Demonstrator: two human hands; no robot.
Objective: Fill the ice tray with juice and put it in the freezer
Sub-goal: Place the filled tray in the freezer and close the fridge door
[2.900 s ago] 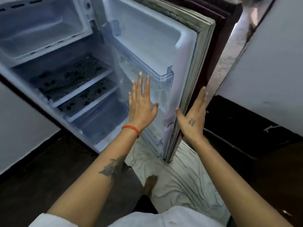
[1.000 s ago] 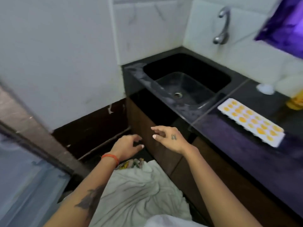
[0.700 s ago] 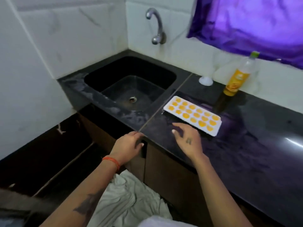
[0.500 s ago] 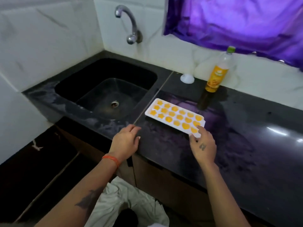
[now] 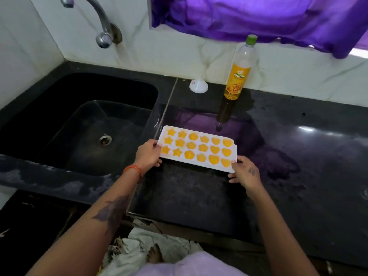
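Black stone surface [image 5: 298, 176] beside a dark sink [image 5: 79, 126]. White ice tray [image 5: 197, 149] sits on it just right of the sink, all cells full of orange juice in star and heart shapes. Left hand [image 5: 148, 156] grips the tray's left end, fingers curled around the edge. Right hand [image 5: 245, 172] pinches the near right corner, thumb on the rim. Juice bottle [image 5: 240, 68], green cap, stands upright behind the tray at the wall, white funnel [image 5: 198, 86] upside down just left of it. Tap [image 5: 99, 22] above the sink, purple curtain [image 5: 258, 18] overhead.

One head-worn wide-angle camera looks forward and steeply down, close over the black worktop [image 5: 298, 156]. The sink [image 5: 59, 108] fills its left side, the tiled wall [image 5: 179, 54] its top.
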